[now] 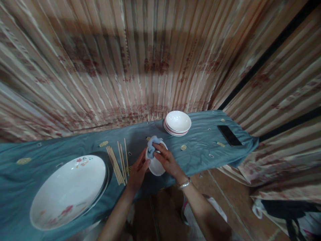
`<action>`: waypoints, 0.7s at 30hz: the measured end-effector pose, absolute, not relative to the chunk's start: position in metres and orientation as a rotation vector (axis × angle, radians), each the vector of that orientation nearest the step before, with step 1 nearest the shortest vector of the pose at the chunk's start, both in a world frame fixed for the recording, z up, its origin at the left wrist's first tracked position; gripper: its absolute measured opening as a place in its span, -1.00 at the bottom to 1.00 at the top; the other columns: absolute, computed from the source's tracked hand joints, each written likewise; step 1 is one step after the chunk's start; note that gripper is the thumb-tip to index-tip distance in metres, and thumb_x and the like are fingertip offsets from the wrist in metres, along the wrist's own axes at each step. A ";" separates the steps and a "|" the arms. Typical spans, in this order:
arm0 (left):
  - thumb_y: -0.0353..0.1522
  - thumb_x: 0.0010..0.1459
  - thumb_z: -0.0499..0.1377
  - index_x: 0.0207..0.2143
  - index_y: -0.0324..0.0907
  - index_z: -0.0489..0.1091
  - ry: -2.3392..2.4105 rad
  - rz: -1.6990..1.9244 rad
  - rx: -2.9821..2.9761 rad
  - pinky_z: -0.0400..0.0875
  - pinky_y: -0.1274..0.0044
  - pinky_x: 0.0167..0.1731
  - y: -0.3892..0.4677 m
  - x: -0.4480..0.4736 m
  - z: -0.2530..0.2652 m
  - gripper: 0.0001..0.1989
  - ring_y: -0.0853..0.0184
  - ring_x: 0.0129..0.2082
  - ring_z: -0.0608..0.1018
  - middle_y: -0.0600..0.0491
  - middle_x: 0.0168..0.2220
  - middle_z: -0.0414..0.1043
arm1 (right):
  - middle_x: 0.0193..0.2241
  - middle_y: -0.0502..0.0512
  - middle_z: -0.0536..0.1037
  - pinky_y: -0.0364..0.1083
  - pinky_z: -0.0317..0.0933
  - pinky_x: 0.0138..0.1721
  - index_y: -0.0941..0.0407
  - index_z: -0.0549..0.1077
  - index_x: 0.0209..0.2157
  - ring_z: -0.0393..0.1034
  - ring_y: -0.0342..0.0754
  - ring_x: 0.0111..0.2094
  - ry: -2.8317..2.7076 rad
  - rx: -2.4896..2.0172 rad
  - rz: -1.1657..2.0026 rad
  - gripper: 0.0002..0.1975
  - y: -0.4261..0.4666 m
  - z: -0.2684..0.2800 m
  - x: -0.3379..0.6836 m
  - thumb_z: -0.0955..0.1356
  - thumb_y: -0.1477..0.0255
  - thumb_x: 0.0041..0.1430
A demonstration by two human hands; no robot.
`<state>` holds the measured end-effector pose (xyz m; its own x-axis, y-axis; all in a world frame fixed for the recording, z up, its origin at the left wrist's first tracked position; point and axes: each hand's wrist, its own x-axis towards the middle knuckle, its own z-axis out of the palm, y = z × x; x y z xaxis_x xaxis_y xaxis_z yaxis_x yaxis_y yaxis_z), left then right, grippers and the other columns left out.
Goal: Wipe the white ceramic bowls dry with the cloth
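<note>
A small white bowl is held tilted over the near edge of the table, its inside toward me. My left hand grips its left rim, the thumb on the inner side and the fingers mostly hidden behind. With my right hand I pinch a light blue cloth against the bowl's inside and upper rim. A bracelet circles my right wrist. Just left of my left hand lie several wooden chopsticks. Beyond my right hand stands a stack of white bowls.
Large white floral plates lie stacked on the left of the table. A black phone rests toward the right end of the blue tablecloth. Patterned curtains hang behind and to the right. A dark bag is at lower right.
</note>
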<state>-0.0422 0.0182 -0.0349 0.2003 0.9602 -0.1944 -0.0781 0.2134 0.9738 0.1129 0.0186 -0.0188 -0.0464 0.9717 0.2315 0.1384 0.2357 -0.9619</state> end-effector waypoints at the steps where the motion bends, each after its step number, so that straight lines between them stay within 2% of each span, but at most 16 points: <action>1: -0.02 -0.01 0.27 0.22 -0.15 0.28 1.076 0.967 1.068 0.56 0.37 -0.23 0.018 -0.042 -0.035 -0.23 0.07 -0.06 0.57 -0.10 0.01 0.51 | 0.04 0.15 0.39 -0.06 0.24 0.08 0.02 0.39 0.11 0.30 -0.05 0.05 -1.449 -1.140 0.957 -0.61 0.021 -0.020 0.114 0.27 0.35 0.27; 8: -0.06 0.02 0.26 0.25 -0.20 0.20 1.012 0.949 1.036 0.55 0.34 -0.19 0.015 -0.042 -0.031 -0.20 0.04 0.00 0.54 -0.15 0.05 0.48 | 0.01 0.21 0.42 0.02 0.12 0.18 0.11 0.38 0.12 0.28 0.00 0.07 -1.530 -1.300 0.727 -0.59 0.034 -0.033 0.131 0.25 0.42 0.24; 13: -0.06 0.03 0.25 0.26 -0.23 0.20 1.019 0.947 1.041 0.54 0.34 -0.17 0.015 -0.042 -0.031 -0.20 0.05 0.00 0.54 -0.16 0.05 0.48 | -0.03 0.24 0.45 0.03 0.17 0.13 0.15 0.43 0.03 0.32 0.01 0.03 -1.470 -1.407 0.655 -0.63 0.034 -0.045 0.140 0.23 0.46 0.21; 16: -0.05 0.01 0.27 0.25 -0.21 0.21 1.042 0.951 1.037 0.54 0.34 -0.18 0.015 -0.041 -0.032 -0.19 0.05 -0.03 0.56 -0.14 0.02 0.51 | -0.04 0.22 0.47 0.05 0.19 0.11 0.13 0.46 -0.01 0.33 0.03 0.01 -1.432 -1.437 0.667 -0.65 0.035 -0.050 0.143 0.24 0.45 0.20; 21: -0.04 -0.02 0.28 0.25 -0.18 0.21 1.055 0.958 1.037 0.55 0.34 -0.18 0.015 -0.040 -0.031 -0.18 0.05 -0.03 0.56 -0.12 0.01 0.51 | 0.01 0.19 0.48 0.05 0.16 0.15 0.11 0.44 0.05 0.33 0.02 0.04 -1.366 -1.292 0.815 -0.62 0.035 -0.042 0.134 0.27 0.38 0.21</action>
<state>-0.0403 0.0152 -0.0306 0.2213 0.9530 -0.2068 -0.1139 0.2358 0.9651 0.1338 0.0351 -0.0417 0.1196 0.9669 0.2255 0.2605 0.1886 -0.9469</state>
